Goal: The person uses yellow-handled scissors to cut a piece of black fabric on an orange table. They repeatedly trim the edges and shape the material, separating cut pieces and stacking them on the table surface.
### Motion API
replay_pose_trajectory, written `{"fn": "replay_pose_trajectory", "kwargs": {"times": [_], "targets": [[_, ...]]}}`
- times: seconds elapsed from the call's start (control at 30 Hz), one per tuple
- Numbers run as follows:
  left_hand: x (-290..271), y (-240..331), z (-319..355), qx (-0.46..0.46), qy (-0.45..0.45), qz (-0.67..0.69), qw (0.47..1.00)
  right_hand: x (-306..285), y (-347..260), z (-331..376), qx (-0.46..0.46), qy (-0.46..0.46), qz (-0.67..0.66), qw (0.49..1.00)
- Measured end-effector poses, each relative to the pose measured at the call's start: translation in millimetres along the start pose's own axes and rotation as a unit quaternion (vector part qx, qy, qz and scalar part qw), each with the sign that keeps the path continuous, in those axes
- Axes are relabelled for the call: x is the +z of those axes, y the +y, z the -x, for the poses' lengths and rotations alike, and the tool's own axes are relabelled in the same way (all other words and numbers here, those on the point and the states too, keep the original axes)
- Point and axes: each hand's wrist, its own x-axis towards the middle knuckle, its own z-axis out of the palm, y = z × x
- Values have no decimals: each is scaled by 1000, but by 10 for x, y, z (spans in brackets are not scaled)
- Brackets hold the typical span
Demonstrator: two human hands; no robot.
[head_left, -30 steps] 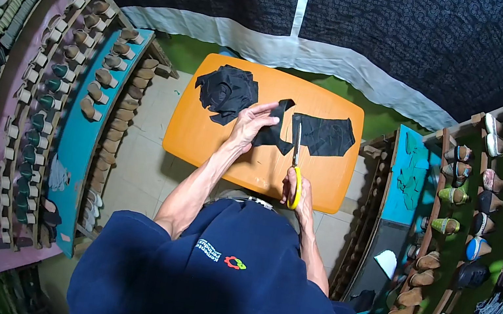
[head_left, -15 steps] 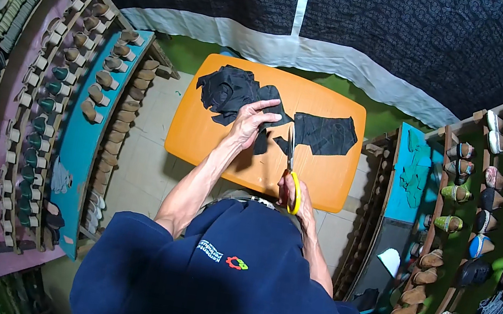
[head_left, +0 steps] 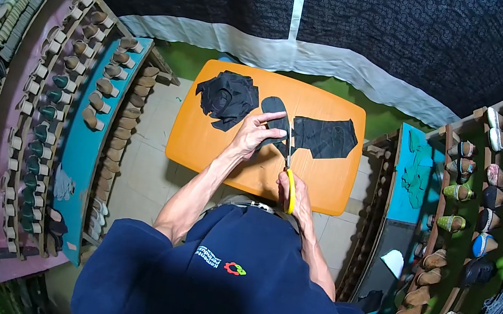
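Black fabric piece (head_left: 272, 104) with a rounded upper end is in the left hand (head_left: 254, 135), over the middle of the orange tabletop (head_left: 326, 188). Of the two hands, the left pinches it between thumb and outstretched fingers; the right hand (head_left: 295, 195) is curled around the yellow handle of the scissors (head_left: 291, 185), whose blades point away from the person, just beside the piece. A crumpled black heap (head_left: 229, 97) lies to the left, a flatter black cloth (head_left: 329, 137) to the right.

Yellow-handled scissors (head_left: 289, 171) at edge of round-ended black piece (head_left: 275, 106)
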Motion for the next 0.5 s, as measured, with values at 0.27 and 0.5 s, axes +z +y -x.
{"fn": "replay_pose_trajectory", "kwargs": {"times": [0.27, 0.5], "targets": [[38, -6, -4, -11, -1, 13, 1000, 2, -6, -1, 0, 26, 30, 999], [41, 24, 29, -22, 2, -21, 1000, 9, 140, -52, 19, 52, 9, 998]]}}
